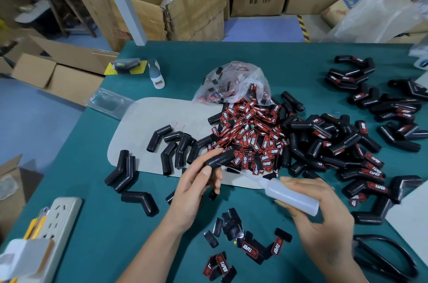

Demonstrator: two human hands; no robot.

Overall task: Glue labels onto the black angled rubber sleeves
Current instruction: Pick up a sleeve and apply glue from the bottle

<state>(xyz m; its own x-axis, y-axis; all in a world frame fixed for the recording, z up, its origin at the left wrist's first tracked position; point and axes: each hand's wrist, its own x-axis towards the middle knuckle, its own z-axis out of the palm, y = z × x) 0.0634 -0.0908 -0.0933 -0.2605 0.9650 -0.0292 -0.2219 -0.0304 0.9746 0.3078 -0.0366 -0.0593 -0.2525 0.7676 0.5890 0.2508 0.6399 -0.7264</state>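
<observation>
My left hand [196, 184] grips a black angled rubber sleeve [221, 156] above the table. My right hand [322, 211] holds a translucent glue bottle [293, 197]; its thin nozzle [234, 168] reaches left to the sleeve. A heap of red-and-black labels [250, 137] spills from a clear plastic bag [234, 83] in the middle. Several bare sleeves [176, 146] lie on a beige mat [148, 120] to the left. Labelled sleeves [347, 150] are piled at the right. A few loose labels [245, 243] lie near my wrists.
The table has a green top [231, 53]. A white power strip [62, 220] lies at the lower left, a small white bottle [156, 74] and a yellow pad [127, 67] at the back left. Black scissors [384, 257] sit at the lower right. Cardboard boxes [176, 0] stand behind.
</observation>
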